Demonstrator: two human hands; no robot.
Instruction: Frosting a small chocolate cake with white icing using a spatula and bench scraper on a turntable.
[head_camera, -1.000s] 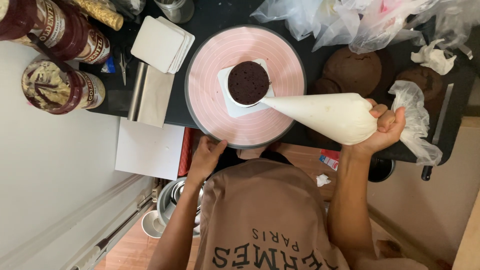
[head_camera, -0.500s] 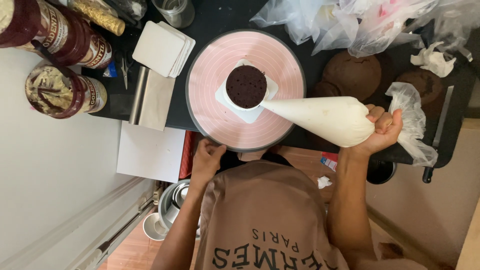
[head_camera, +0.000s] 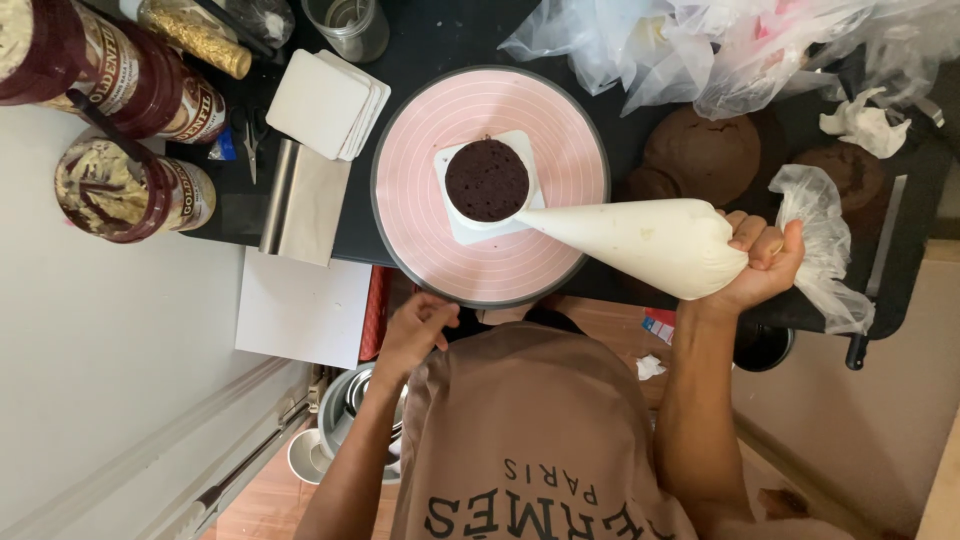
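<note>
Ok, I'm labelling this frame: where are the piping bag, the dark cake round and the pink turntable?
piping bag (head_camera: 640, 240), head view, middle of its filled body.
dark cake round (head_camera: 487, 180), head view, centre of its top.
pink turntable (head_camera: 410, 215), head view, bare left part of its surface.

Two dark jars (head_camera: 130, 190) with smeared insides are seen at the left of the black desk (head_camera: 420, 30), beside a stack of white square boards (head_camera: 325, 105) and a metal scraper (head_camera: 305, 200). Crumpled clear plastic bags (head_camera: 720, 50) and brown cake rounds (head_camera: 705, 150) are seen at the right.

home baking kitchen, pink cake turntable (head_camera: 560, 130), spread jars (head_camera: 130, 190), piping bag (head_camera: 640, 240)
</note>
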